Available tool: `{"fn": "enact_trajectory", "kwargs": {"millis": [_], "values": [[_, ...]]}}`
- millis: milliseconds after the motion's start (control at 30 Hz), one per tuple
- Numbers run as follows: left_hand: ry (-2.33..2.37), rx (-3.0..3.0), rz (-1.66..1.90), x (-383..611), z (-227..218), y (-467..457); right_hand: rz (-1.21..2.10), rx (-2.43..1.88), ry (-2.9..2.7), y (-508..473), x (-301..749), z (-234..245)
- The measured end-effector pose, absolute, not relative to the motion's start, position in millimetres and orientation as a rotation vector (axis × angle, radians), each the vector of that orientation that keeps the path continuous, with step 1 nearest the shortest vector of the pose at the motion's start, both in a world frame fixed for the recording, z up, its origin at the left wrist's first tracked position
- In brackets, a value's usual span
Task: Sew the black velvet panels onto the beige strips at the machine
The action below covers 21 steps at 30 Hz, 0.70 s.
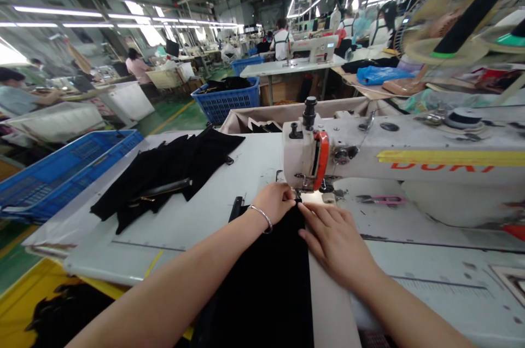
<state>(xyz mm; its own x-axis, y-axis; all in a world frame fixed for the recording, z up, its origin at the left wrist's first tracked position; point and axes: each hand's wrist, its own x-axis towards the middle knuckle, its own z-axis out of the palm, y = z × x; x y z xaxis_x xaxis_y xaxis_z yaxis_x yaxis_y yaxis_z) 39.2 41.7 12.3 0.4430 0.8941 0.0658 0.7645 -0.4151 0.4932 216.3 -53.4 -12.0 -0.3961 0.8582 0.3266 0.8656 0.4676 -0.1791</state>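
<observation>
A long piece of black fabric (270,282) runs from the front of the table up to the needle area of a white sewing machine (303,156). My left hand (276,200), with a bangle at its wrist, pinches the fabric's far edge close to the presser foot. Beside it, my right hand (338,241) lies with fingers stretched out, fingertips touching the fabric's right edge and the thumb apart. Exactly what sits under the needle is hidden by my fingers.
Several black fabric pieces (164,173), one with a zipper, lie on the table at left. Pink-handled thread snips (381,200) rest under the machine arm. Blue crates (82,167) and a yellow bin (36,299) stand beside the table. Co-workers sit farther back.
</observation>
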Motion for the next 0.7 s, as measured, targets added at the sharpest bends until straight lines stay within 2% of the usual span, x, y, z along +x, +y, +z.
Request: {"fn": "enact_trajectory", "kwargs": {"millis": [700], "values": [[1.48,2.348,0.519,44.1,5.4,44.1,-0.016,-1.45,-2.331,-52.8,216.0,-12.3]]}}
